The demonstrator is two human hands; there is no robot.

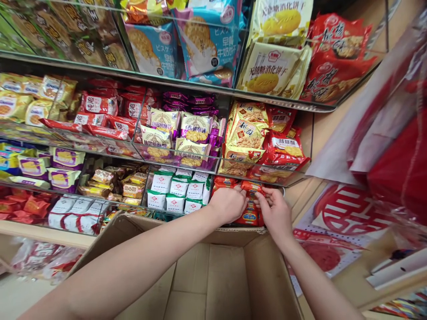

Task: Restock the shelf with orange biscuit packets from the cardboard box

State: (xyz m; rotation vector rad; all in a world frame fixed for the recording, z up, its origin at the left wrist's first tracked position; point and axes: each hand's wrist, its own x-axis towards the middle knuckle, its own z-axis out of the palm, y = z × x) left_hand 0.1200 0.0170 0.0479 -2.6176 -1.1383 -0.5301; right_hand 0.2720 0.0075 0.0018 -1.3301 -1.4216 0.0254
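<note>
Small red snack packets point(249, 217) with blue-and-yellow labels fill the bottom-right shelf compartment. My left hand point(230, 203) reaches in from the left with its fingers curled, gripping the edge of a red packet at the top of the pile. From the right, my right hand point(275, 211) pinches the same upper packet between thumb and fingers. The fingers partly cover this packet. Below both forearms stands an open cardboard box point(227, 275), its far edge against the shelf front; bare cardboard shows inside it.
White-and-green packets point(175, 189) sit just left of my hands. Above are yellow walnut-cookie packets point(245, 133) behind a clear shelf lip. Blue biscuit bags point(207, 40) line the upper shelf. Red decorations in plastic point(350, 209) hang at the right.
</note>
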